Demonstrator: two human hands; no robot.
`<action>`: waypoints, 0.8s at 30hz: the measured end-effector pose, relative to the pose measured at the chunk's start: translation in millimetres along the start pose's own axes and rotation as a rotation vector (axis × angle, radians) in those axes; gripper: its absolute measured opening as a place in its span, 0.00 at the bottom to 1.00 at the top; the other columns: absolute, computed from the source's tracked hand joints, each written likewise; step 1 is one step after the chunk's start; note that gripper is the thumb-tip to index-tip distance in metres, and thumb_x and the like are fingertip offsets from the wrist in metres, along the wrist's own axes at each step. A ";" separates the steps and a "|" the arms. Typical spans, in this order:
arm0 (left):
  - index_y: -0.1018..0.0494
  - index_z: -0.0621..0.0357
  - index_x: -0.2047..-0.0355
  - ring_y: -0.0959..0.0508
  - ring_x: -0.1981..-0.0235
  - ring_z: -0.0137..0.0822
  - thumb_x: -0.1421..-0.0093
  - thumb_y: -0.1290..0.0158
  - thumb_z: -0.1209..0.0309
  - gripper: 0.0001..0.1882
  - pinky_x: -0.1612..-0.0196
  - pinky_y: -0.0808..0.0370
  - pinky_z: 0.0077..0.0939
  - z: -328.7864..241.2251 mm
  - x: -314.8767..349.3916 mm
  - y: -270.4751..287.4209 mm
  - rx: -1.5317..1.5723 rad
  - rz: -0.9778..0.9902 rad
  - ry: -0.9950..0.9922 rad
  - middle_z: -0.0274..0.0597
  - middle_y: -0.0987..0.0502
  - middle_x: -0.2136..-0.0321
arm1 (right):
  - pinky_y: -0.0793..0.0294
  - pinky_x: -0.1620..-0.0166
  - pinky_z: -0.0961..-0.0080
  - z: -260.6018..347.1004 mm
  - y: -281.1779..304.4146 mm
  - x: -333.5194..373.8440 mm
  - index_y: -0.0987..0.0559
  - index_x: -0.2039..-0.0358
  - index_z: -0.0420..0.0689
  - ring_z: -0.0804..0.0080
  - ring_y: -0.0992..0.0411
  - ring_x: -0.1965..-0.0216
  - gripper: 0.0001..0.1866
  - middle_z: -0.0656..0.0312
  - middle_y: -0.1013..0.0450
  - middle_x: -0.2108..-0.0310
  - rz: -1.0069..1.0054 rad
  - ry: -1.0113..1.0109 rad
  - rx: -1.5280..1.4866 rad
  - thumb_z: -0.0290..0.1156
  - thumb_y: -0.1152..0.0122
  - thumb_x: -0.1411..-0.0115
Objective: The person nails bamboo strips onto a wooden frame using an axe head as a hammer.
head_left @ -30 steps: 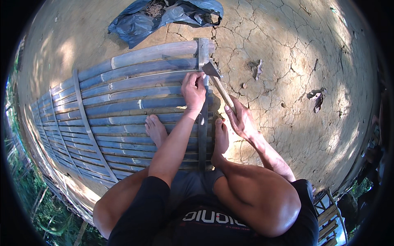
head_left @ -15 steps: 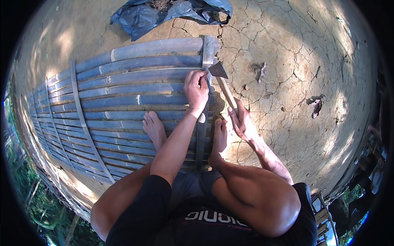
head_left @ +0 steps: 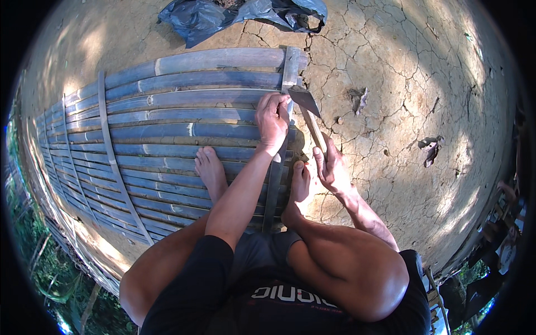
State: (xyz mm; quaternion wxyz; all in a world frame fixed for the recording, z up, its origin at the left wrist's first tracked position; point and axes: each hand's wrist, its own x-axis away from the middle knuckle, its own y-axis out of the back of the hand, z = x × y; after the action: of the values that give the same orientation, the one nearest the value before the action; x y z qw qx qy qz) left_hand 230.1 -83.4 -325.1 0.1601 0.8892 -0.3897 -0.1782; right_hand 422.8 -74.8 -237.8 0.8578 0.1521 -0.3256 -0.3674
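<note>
A bamboo-slat panel [head_left: 223, 131] lies on the ground, its dark slats joined by crosswise strips. My left hand [head_left: 272, 124] is closed in a pinch at the crosswise strip [head_left: 290, 70] along the panel's right end. What its fingertips hold is hidden. From beneath that hand a dark piece with a pale tip [head_left: 277, 158] sticks out over the strip; I cannot tell what it is. My right hand [head_left: 335, 167] grips the wooden handle of a hatchet [head_left: 314, 127]. The hatchet's dark, wedge-shaped head is right beside my left fingertips.
My bare left foot [head_left: 210, 170] rests on the slats, and my right foot [head_left: 298, 192] is by the panel's right end. Beyond the panel lies a crumpled dark plastic bag [head_left: 245, 19]. Dry leaves [head_left: 429, 151] are scattered on the cracked earth [head_left: 391, 84] to the right.
The hatchet head has tipped slightly, its blade turning down and to the right. My left hand keeps its place at the strip; the whole view has shifted a little.
</note>
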 end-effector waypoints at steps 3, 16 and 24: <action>0.25 0.66 0.67 0.20 0.66 0.47 0.44 0.43 0.83 0.04 0.60 0.23 0.35 3.8 0.9 1.8 -0.045 0.012 -0.003 0.48 0.21 0.67 | 0.26 0.67 0.52 -10.6 -4.7 -7.4 0.33 0.38 0.39 0.41 0.23 0.71 0.23 0.40 0.24 0.72 0.002 0.053 0.040 0.40 0.52 0.26; 0.24 0.64 0.67 0.20 0.68 0.47 0.43 0.42 0.82 0.04 0.63 0.24 0.34 4.9 2.1 -3.1 -0.023 -0.061 -0.021 0.48 0.22 0.68 | 0.25 0.68 0.57 16.2 2.3 0.2 0.32 0.41 0.37 0.44 0.23 0.73 0.21 0.42 0.25 0.75 -0.036 0.022 -0.005 0.39 0.53 0.26; 0.28 0.65 0.71 0.22 0.68 0.48 0.46 0.45 0.84 0.04 0.63 0.25 0.36 -0.9 2.7 -4.0 -0.001 -0.044 0.028 0.47 0.23 0.69 | 0.25 0.68 0.55 -1.0 -4.7 1.0 0.32 0.39 0.40 0.45 0.21 0.73 0.22 0.45 0.25 0.76 -0.002 -0.001 0.002 0.41 0.50 0.27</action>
State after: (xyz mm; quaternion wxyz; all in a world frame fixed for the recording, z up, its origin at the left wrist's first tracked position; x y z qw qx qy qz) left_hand 234.8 -82.7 -326.6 0.1620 0.8999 -0.3679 -0.1692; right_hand 421.5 -78.7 -240.4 0.8572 0.1530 -0.3260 -0.3682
